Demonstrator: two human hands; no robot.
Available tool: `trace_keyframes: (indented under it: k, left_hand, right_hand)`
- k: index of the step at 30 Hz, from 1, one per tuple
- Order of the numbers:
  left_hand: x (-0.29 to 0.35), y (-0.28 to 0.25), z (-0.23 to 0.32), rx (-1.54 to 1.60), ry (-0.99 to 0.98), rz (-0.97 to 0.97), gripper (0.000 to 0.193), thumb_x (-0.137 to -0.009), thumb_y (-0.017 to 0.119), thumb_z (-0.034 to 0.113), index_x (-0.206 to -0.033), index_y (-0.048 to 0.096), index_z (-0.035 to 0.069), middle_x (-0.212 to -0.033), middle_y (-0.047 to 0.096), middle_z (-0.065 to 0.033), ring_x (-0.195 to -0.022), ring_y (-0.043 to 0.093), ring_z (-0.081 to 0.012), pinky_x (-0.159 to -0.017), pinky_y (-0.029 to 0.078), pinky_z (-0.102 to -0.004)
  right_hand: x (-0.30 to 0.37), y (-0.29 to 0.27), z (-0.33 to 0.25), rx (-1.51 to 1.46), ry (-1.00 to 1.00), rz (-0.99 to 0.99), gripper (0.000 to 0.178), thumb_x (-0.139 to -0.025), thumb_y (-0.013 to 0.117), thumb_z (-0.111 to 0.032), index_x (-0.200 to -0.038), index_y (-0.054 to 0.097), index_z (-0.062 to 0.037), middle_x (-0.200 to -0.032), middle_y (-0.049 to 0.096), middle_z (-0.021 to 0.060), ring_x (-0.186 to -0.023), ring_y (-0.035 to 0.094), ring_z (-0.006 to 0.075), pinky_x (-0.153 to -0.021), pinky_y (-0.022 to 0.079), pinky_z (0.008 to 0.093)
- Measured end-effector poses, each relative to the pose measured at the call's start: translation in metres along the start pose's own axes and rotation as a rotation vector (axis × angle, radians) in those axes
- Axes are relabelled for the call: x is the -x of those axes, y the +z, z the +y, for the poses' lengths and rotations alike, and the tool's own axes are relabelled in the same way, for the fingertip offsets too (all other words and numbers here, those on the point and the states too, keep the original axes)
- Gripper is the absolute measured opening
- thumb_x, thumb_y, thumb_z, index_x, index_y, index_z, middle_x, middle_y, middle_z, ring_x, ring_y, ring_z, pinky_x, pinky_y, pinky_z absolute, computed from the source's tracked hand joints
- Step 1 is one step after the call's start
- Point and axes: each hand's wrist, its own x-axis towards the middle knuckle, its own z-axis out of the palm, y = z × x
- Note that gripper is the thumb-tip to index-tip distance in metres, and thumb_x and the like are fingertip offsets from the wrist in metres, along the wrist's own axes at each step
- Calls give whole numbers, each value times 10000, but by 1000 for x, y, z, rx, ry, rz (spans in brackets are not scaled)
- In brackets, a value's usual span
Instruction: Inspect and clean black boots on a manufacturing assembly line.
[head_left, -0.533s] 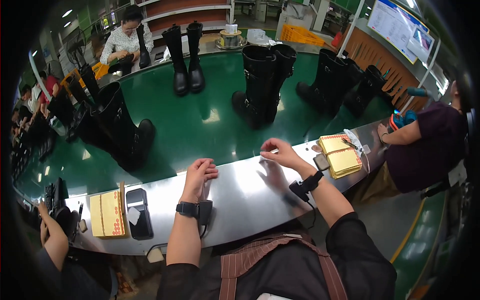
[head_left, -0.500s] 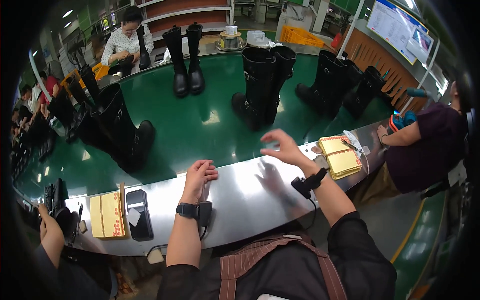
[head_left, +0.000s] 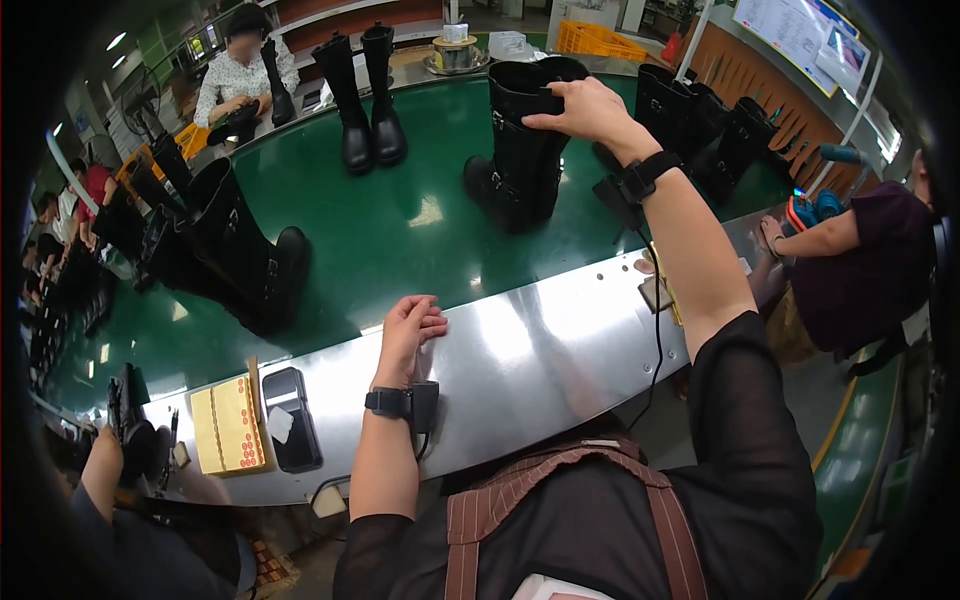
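A pair of tall black buckled boots point(head_left: 507, 185) stands upright on the green belt ahead of me. My right hand point(head_left: 590, 112) is stretched out to the top of their shafts, thumb and fingers closed on the upper edge of one boot. Over the steel edge of the bench rests my left hand point(head_left: 413, 325), its fingers loosely curled together and holding nothing. Left of it lie a dark phone-like case point(head_left: 290, 425) with a white scrap on top and a stack of yellow paper cards point(head_left: 228, 425).
More black boots stand at the left point(head_left: 225, 245), at the far middle point(head_left: 365, 115) and at the right point(head_left: 740, 150). Across the belt a person point(head_left: 245, 80) handles a boot. Another person point(head_left: 860, 250) stands at my right. A sleeve and hand show at the lower left.
My right hand has moved forward and up from above the steel edge to the top of the boots, closing on one. The left hand has hardly moved.
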Motion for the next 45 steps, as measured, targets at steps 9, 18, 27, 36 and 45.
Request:
trace_keyframes:
  k: [9, 18, 27, 36, 45]
  left_hand:
    - [-12, -10, -9, 7, 93, 27, 161, -976, 608, 132, -1071, 607, 2, -789, 620, -68, -647, 619, -129, -609, 570, -255]
    - [-16, -10, -12, -100, 124, 28, 197, -1001, 593, 184, -1081, 595, 4, -837, 603, -62, -676, 613, -125, -606, 586, -251]
    - [-7, -2, -12, 9, 185, 97, 133, -931, 686, 176, -932, 646, 49, -713, 585, -5, -542, 534, -70, -448, 452, -223]
    - [41, 10, 34, 46, 519, 126, 353, -1051, 464, 339, -1176, 627, 52, -922, 615, -5, -833, 564, -83, -755, 451, -243]
    - [126, 87, 45, -456, 758, -236, 1298, -659, 915, 327, -1580, 42, 59, -1596, 172, -179, -1497, 192, -317, -1212, 199, -435]
  right_hand:
    - [1, 26, 17, -76, -45, 100, 563, -665, 738, -681, -891, 773, -166, -873, 733, 84, -883, 709, 311, -741, 563, 433]
    - [90, 26, -24, -135, -46, 348, 430, -752, 751, -538, -866, 712, -125, -800, 698, 102, -871, 672, 295, -789, 521, 408]
    - [143, -112, -57, -117, -384, 560, 483, -803, 734, -554, -711, 641, -88, -551, 594, 77, -570, 658, 292, -530, 495, 397]
    - [214, -122, -121, -350, -574, 333, 457, -554, 902, -404, -692, 615, -76, -572, 527, 21, -531, 495, 226, -555, 321, 370]
    - [215, -108, -110, -442, -681, 506, 486, -619, 886, -410, -922, 667, -99, -624, 537, -10, -545, 481, 181, -575, 331, 343]
